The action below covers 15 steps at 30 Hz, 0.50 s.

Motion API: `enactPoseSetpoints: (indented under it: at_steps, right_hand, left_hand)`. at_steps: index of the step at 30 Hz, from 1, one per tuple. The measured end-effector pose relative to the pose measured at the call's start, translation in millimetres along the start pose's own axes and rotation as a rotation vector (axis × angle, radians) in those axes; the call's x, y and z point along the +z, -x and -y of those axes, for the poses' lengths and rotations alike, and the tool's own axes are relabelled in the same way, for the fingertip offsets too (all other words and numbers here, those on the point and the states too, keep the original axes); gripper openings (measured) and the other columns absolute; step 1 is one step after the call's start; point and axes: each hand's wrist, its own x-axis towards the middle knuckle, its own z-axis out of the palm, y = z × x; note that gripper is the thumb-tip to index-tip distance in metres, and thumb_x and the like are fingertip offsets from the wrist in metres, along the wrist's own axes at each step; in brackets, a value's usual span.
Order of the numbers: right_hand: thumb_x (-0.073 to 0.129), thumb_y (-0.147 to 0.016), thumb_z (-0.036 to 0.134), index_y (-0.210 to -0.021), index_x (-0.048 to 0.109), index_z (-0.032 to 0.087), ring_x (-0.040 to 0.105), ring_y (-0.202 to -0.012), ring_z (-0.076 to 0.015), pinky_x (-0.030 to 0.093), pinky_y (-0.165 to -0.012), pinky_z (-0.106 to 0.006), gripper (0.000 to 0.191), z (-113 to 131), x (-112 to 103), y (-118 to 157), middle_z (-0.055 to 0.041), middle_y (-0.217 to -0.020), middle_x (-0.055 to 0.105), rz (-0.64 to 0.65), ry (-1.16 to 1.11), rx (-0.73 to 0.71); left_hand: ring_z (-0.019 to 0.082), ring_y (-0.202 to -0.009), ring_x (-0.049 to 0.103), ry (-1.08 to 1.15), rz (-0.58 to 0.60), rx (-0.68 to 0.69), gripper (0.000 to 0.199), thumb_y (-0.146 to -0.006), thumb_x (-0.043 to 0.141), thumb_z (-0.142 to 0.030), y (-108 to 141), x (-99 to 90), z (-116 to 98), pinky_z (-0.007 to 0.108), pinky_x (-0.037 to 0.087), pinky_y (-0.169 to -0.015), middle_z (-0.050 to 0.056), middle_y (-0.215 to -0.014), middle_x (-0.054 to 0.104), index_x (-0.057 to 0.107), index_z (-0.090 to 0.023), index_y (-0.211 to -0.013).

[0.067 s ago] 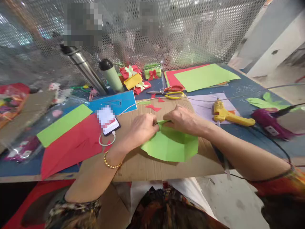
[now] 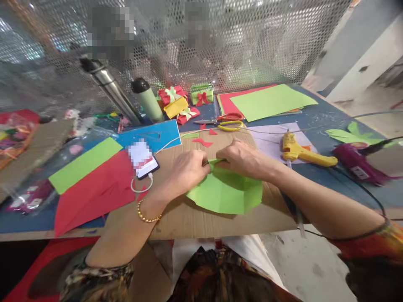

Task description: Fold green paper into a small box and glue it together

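Observation:
A creased green paper [image 2: 228, 193] lies over the brown cardboard [image 2: 189, 220] in front of me. My left hand [image 2: 192, 170] pinches its upper left edge, with curled fingers. Close beside it, my right hand [image 2: 242, 157] grips the paper's top edge, fingers bent under and partly hidden. Small red scraps [image 2: 203, 142] lie on the cardboard just beyond my hands. Red-handled scissors [image 2: 231, 116] and yellow-handled scissors [image 2: 230, 126] rest at the cardboard's far edge.
To the left are a phone [image 2: 147, 167] with a white cable, red paper [image 2: 97, 188] and a green strip [image 2: 85, 165]. Bottles [image 2: 147, 100] and small paper boxes [image 2: 176, 107] stand behind. A yellow glue gun [image 2: 302, 153] and purple tool [image 2: 359, 163] lie right.

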Motion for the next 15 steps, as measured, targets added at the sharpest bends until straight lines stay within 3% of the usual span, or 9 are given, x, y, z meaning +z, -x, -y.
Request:
enactPoseSetpoints:
  at_steps: [6,15]
  right_hand:
    - [0.061,-0.094,0.015,-0.077,0.070,0.013,0.039,-0.060,-0.0125,0.025,-0.066,-0.030,0.020,1,-2,1,-0.0044,-0.064,0.063,-0.023,0.004,-0.008]
    - [0.062,-0.090,0.013,-0.064,0.060,0.016,0.026,-0.054,-0.0100,0.021,-0.062,-0.030,0.026,-8,3,0,0.0039,-0.053,0.045,-0.116,-0.119,-0.077]
  left_hand:
    - [0.015,-0.063,0.041,0.030,-0.038,0.026,0.028,-0.080,0.060,-0.012,-2,2.9,3,0.033,0.025,-0.060,-0.001,-0.063,0.047,0.044,-0.020,-0.059]
    - [0.014,-0.064,0.048,0.159,-0.145,0.192,0.027,-0.080,0.060,-0.007,-5,10.2,17,0.030,0.029,-0.059,-0.001,-0.066,0.051,0.052,-0.018,-0.057]
